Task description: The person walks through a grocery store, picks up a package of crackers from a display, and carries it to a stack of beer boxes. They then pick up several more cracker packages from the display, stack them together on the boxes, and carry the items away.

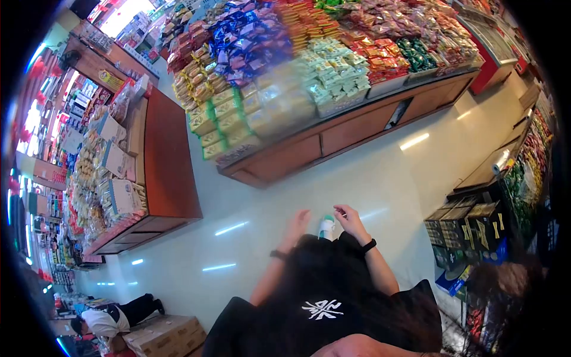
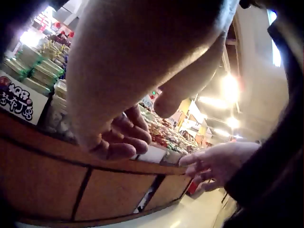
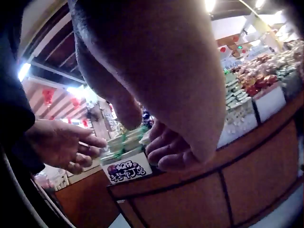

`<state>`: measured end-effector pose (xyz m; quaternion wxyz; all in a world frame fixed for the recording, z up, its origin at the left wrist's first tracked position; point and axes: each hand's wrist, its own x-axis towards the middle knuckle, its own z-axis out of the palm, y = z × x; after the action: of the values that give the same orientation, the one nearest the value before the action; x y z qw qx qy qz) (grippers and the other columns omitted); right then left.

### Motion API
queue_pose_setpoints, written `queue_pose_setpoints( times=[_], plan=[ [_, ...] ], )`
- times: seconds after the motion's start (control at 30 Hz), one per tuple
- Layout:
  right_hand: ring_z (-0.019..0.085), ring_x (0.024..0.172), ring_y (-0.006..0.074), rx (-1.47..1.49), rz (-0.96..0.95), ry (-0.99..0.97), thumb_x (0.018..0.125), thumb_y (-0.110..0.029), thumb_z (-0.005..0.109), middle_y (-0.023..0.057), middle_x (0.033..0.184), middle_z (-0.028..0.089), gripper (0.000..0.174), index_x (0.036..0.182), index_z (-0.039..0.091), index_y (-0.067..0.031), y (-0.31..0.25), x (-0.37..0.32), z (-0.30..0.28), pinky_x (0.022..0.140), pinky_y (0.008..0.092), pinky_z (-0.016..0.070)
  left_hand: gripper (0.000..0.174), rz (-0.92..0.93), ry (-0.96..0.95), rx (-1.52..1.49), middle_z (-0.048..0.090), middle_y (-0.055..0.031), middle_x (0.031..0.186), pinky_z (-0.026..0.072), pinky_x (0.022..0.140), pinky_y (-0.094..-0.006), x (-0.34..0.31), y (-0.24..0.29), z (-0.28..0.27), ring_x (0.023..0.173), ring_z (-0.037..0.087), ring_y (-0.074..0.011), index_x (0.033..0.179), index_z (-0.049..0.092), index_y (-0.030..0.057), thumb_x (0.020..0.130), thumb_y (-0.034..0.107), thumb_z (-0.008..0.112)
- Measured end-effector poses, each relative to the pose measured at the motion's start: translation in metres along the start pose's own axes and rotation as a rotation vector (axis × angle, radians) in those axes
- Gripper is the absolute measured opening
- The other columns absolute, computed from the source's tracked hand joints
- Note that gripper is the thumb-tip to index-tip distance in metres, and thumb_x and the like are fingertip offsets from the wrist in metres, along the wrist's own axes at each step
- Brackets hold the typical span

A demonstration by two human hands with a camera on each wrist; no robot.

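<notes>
In the head view both hands are held out before the black shirt, a small gap between them. My left hand (image 1: 297, 226) has nothing in it; the left wrist view shows its fingers (image 2: 124, 142) loosely bent. The right hand (image 1: 351, 221) is also without anything in its grasp, fingers (image 3: 168, 149) loosely curled in the right wrist view. Between the two hands, lower down, a white and green shoe tip (image 1: 326, 227) shows against the floor. Ahead stands a wooden display counter (image 1: 351, 132) heaped with packaged snacks, including green-edged packs (image 1: 229, 122); neither hand touches it.
Another wooden counter (image 1: 173, 160) with bagged goods stands to the left. Stacked black boxes (image 1: 464, 229) are at the right. Far lower left, a person (image 1: 110, 318) leans by cardboard cartons (image 1: 166, 338). Shiny pale floor (image 1: 238, 202) lies between the counters.
</notes>
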<state>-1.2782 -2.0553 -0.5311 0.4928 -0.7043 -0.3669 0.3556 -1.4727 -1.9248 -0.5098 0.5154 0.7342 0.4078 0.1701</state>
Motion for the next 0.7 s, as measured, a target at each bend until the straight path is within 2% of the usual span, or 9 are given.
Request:
queue_pose_setpoints(
  times=[0.1, 0.2, 0.3, 0.4, 0.43, 0.53, 0.63, 0.7],
  plan=[
    [0.063, 0.087, 0.0163, 0.068, 0.111, -0.001, 0.093, -0.019, 0.063, 0.0091, 0.098, 0.067, 0.029, 0.116, 0.063, -0.0016, -0.006, 0.030, -0.001, 0.076, 0.0298, 0.0526, 0.031, -0.116, -0.020, -0.113, 0.066, -0.0136, 0.112, 0.0487, 0.089, -0.0334, 0.020, 0.027, -0.017, 0.103, 0.063, -0.0227, 0.119, 0.060, 0.0016, 0.097, 0.024, 0.057],
    [0.064, 0.088, 0.0165, 0.004, 0.099, -0.018, 0.092, -0.020, 0.063, 0.0094, 0.098, 0.067, 0.030, 0.115, 0.063, -0.0014, 0.001, 0.053, 0.010, 0.077, 0.0302, 0.0527, 0.030, -0.059, 0.046, -0.067, 0.067, -0.0118, 0.107, 0.0498, 0.085, -0.0318, 0.031, 0.029, -0.031, 0.097, 0.063, -0.0190, 0.120, 0.057, -0.0003, 0.094, 0.014, 0.059],
    [0.064, 0.089, 0.0164, -0.047, 0.059, -0.081, 0.092, -0.021, 0.063, 0.0098, 0.098, 0.067, 0.030, 0.115, 0.063, -0.0013, 0.009, 0.078, 0.025, 0.077, 0.0306, 0.0527, 0.029, -0.095, 0.135, -0.017, 0.066, -0.0109, 0.107, 0.0498, 0.085, -0.0311, 0.045, 0.012, -0.043, 0.096, 0.062, -0.0171, 0.120, 0.058, 0.0003, 0.095, 0.016, 0.058],
    [0.064, 0.087, 0.0162, -0.086, 0.017, -0.148, 0.092, -0.020, 0.063, 0.0099, 0.099, 0.068, 0.030, 0.115, 0.063, -0.0012, 0.013, 0.108, 0.044, 0.077, 0.0306, 0.0525, 0.029, -0.188, 0.234, -0.145, 0.066, -0.0095, 0.107, 0.0494, 0.086, -0.0305, 0.064, -0.014, -0.057, 0.097, 0.061, -0.0154, 0.119, 0.058, 0.0008, 0.096, 0.018, 0.058],
    [0.064, 0.086, 0.0161, -0.099, 0.002, -0.167, 0.092, -0.020, 0.063, 0.0100, 0.099, 0.068, 0.030, 0.115, 0.063, -0.0014, 0.015, 0.116, 0.052, 0.077, 0.0305, 0.0524, 0.029, -0.146, 0.300, -0.099, 0.065, -0.0077, 0.108, 0.0488, 0.086, -0.0294, 0.067, -0.024, -0.062, 0.098, 0.061, -0.0141, 0.120, 0.057, 0.0013, 0.097, 0.019, 0.057],
    [0.063, 0.083, 0.0159, -0.077, 0.008, -0.217, 0.092, -0.020, 0.062, 0.0097, 0.099, 0.068, 0.030, 0.116, 0.063, -0.0019, -0.001, 0.142, 0.073, 0.074, 0.0303, 0.0520, 0.029, -0.108, 0.360, -0.125, 0.065, -0.0061, 0.107, 0.0485, 0.084, -0.0276, 0.094, -0.038, -0.091, 0.094, 0.060, -0.0131, 0.119, 0.057, 0.0013, 0.097, 0.019, 0.057],
    [0.063, 0.081, 0.0158, -0.121, 0.002, -0.255, 0.092, -0.019, 0.062, 0.0094, 0.099, 0.068, 0.030, 0.116, 0.063, -0.0024, -0.023, 0.183, 0.098, 0.072, 0.0306, 0.0517, 0.030, -0.089, 0.432, -0.324, 0.064, -0.0046, 0.105, 0.0480, 0.081, -0.0263, 0.124, -0.020, -0.131, 0.090, 0.059, -0.0115, 0.120, 0.057, 0.0019, 0.097, 0.021, 0.058],
    [0.062, 0.079, 0.0151, -0.141, 0.017, -0.265, 0.092, -0.019, 0.063, 0.0086, 0.099, 0.068, 0.030, 0.116, 0.063, -0.0026, -0.048, 0.214, 0.123, 0.071, 0.0299, 0.0513, 0.031, -0.080, 0.447, -0.210, 0.063, -0.0043, 0.104, 0.0474, 0.079, -0.0258, 0.148, -0.025, -0.169, 0.090, 0.058, -0.0110, 0.121, 0.057, 0.0024, 0.097, 0.022, 0.058]
  ],
)
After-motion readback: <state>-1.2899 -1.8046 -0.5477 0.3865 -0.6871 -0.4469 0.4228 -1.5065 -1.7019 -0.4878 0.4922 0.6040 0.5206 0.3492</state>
